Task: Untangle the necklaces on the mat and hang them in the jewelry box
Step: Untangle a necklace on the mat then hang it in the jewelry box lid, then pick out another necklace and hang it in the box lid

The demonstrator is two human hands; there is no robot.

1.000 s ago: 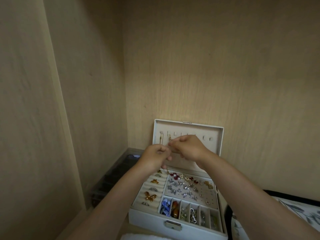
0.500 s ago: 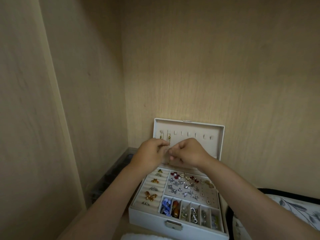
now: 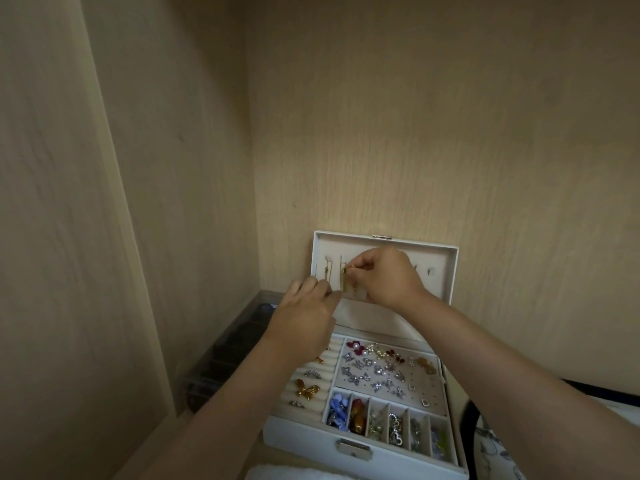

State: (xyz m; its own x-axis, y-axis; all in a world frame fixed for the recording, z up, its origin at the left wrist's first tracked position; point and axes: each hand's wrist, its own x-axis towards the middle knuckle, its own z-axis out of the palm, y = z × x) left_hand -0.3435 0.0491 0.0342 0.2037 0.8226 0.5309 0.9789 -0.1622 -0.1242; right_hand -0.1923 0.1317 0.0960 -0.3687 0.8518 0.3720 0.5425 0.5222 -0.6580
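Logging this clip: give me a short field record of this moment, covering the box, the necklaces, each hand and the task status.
setting: jewelry box open in a wooden corner, lid upright
first necklace: gold chain hanging from the lid's leftmost hook
second necklace: gold chain at the next hook, top end pinched by the right hand
left hand: fingers extended beside that chain's lower part; contact unclear
tray: rings, earrings and beads in compartments
status: second necklace being hung, not yet released
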